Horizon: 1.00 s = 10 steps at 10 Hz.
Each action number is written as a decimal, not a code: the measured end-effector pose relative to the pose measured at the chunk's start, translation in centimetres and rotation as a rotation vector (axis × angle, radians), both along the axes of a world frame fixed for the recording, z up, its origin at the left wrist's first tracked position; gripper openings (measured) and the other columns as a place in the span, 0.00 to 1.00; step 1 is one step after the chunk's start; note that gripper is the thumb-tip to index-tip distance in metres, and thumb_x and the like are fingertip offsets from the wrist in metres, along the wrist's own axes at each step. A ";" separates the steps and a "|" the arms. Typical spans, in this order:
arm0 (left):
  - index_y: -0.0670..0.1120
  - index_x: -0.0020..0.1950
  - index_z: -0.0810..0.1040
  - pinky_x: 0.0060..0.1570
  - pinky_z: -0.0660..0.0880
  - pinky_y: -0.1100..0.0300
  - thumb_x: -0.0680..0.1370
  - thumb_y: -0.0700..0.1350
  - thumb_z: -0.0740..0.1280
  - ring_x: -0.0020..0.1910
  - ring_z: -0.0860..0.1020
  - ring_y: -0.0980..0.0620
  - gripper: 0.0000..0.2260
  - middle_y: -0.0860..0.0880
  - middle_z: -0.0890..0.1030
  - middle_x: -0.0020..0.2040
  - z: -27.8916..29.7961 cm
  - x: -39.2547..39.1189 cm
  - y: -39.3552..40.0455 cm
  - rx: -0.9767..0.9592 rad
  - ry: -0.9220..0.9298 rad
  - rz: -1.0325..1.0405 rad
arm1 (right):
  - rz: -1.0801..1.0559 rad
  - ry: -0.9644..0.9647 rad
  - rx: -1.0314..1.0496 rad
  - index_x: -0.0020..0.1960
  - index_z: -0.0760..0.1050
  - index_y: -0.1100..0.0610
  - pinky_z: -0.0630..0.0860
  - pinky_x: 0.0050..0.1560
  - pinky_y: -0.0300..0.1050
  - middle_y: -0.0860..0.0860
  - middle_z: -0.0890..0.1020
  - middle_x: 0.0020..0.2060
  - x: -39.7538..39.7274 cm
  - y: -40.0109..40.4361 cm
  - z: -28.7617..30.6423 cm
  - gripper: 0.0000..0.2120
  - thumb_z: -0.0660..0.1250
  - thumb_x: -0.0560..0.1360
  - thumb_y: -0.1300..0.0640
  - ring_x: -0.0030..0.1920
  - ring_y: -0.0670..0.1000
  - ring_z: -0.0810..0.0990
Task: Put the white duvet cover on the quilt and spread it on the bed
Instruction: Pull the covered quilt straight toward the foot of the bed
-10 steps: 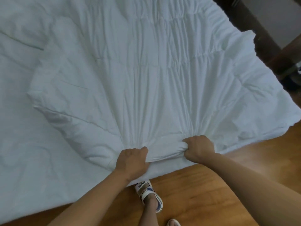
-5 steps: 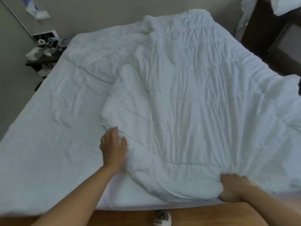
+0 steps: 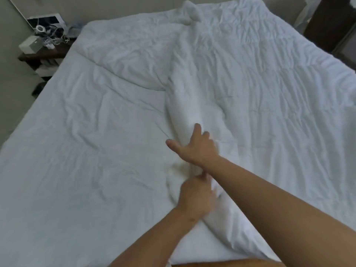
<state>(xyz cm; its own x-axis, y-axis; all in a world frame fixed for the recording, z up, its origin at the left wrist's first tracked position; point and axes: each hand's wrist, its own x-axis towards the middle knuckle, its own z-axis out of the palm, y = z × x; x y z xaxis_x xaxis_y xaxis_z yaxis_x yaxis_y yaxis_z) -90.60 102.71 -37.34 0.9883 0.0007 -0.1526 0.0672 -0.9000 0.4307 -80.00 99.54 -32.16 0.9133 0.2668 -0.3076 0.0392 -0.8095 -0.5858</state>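
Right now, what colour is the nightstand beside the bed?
Dark brown wood, seen in the head view: the nightstand, top left.

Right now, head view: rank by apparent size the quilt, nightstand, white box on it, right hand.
1. quilt
2. nightstand
3. right hand, though it is nearer the camera, so unsure against the nightstand
4. white box

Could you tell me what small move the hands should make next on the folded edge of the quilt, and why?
Probably draw the folded edge leftward to unfold it. The quilt covers only the right half of the bed, doubled into a ridge down the middle. The right hand already lies on that ridge and the left hand is at its near end, though blurred.
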 end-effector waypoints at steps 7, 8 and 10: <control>0.49 0.48 0.83 0.44 0.82 0.54 0.70 0.66 0.73 0.44 0.84 0.53 0.21 0.51 0.86 0.45 -1.7 12.8 7.4 -1.151 0.389 0.718 | -0.595 0.425 0.471 0.48 0.79 0.60 0.73 0.39 0.27 0.46 0.84 0.34 5.6 -4.8 -1.5 0.10 0.65 0.83 0.55 0.38 0.38 0.81; 0.47 0.46 0.81 0.44 0.81 0.55 0.69 0.50 0.80 0.41 0.83 0.56 0.13 0.52 0.85 0.42 -0.2 8.9 11.8 -1.048 -0.172 0.899 | -0.556 0.345 0.384 0.55 0.81 0.53 0.78 0.49 0.45 0.50 0.85 0.49 4.5 -2.7 -0.6 0.11 0.67 0.80 0.47 0.50 0.51 0.83; 0.44 0.34 0.73 0.32 0.68 0.66 0.70 0.51 0.76 0.28 0.74 0.55 0.17 0.50 0.73 0.28 3.4 -8.0 19.8 -0.353 -0.671 0.618 | -0.386 0.173 0.071 0.44 0.77 0.59 0.74 0.42 0.47 0.53 0.83 0.39 2.7 7.5 -0.8 0.13 0.68 0.73 0.48 0.45 0.56 0.82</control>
